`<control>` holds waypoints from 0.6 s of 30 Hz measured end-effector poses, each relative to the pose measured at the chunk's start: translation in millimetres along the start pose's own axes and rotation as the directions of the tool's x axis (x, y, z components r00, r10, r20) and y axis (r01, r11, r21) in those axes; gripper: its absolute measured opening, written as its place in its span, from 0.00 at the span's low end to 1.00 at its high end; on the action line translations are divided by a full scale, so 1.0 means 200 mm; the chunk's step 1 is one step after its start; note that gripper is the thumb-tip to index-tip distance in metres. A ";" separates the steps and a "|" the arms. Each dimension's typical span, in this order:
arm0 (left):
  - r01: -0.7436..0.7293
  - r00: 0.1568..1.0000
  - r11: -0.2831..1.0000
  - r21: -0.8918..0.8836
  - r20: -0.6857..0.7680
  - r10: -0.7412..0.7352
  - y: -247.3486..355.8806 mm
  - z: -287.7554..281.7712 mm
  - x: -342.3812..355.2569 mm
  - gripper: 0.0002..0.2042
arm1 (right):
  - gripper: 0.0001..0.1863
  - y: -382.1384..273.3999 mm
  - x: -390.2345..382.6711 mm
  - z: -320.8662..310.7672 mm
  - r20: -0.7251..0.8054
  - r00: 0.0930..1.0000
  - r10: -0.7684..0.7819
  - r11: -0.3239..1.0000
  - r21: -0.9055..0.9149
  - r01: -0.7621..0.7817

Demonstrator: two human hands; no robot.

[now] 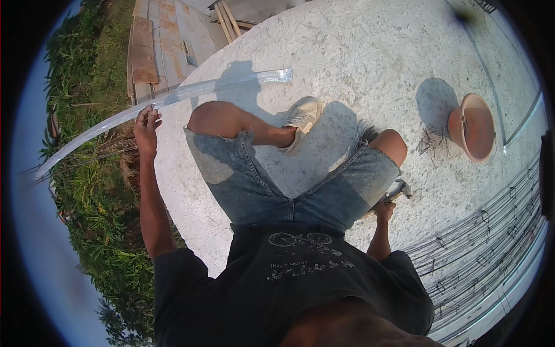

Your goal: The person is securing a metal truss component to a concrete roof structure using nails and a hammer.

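Clutching the hammer (pixel 403 188) in my right hand (pixel 385 211), I've got my left hand (pixel 147 118) at the strip (pixel 231 85) jutting past the slab (pixel 358 63), pinching or just touching, can't tell, and it looks light, bendy, best held mid-length.

Long strip (pixel 260 77) at front left, spanning from above the floor (pixel 358 63) to beyond its left edge; left hand (pixel 148 126) at its near side. Hammer (pixel 400 188) in right hand (pixel 385 211), beside right knee. Bucket (pixel 478 128) farther right; nail-like pieces (pixel 432 139) on floor (between knee and bucket). Rebar (pixel 480 243) behind, right. Plants (pixel 87 202) beyond left edge.
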State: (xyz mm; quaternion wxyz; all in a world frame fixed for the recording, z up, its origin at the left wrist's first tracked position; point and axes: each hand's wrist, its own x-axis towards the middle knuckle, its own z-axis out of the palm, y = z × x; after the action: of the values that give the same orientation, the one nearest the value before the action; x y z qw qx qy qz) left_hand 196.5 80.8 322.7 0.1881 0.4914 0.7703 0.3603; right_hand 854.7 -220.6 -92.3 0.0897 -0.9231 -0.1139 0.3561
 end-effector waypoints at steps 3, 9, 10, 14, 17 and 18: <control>-0.136 0.978 0.986 0.094 0.171 0.119 0.25 0.17 0.18 0.16 | 0.24 0.08 0.11 -0.02 0.122 0.992 -0.014 0.994 0.107 0.000; -0.661 0.738 0.698 0.276 0.410 0.536 0.55 0.55 0.49 0.13 | 0.28 -0.10 -0.14 -0.38 -0.160 0.960 -0.229 0.966 0.086 0.244; -0.670 0.725 0.700 0.248 0.421 0.545 0.56 0.62 0.53 0.13 | 0.31 -0.09 -0.09 -0.45 -0.129 0.969 -0.209 0.957 0.179 0.230; -0.769 0.594 0.592 0.242 0.613 0.521 0.40 0.77 0.59 0.10 | 0.26 -0.65 -0.33 -0.71 -0.194 0.899 -0.393 0.877 0.215 0.430; -0.767 0.532 0.610 0.200 0.730 0.429 0.18 0.87 0.63 0.08 | 0.23 -1.11 -0.62 -0.86 -0.252 0.721 -0.646 0.696 0.195 0.691; -0.780 0.488 0.588 0.215 0.797 0.356 0.10 0.90 0.63 0.06 | 0.23 -1.26 -0.78 -0.92 -0.222 0.718 -0.660 0.671 0.255 0.696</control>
State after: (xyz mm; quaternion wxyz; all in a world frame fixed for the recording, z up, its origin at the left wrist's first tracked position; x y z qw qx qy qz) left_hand 268.0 265.3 225.0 0.1665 0.8548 0.4896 -0.0445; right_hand 829.9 -38.4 203.0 0.3704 -0.8051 -0.3841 0.2590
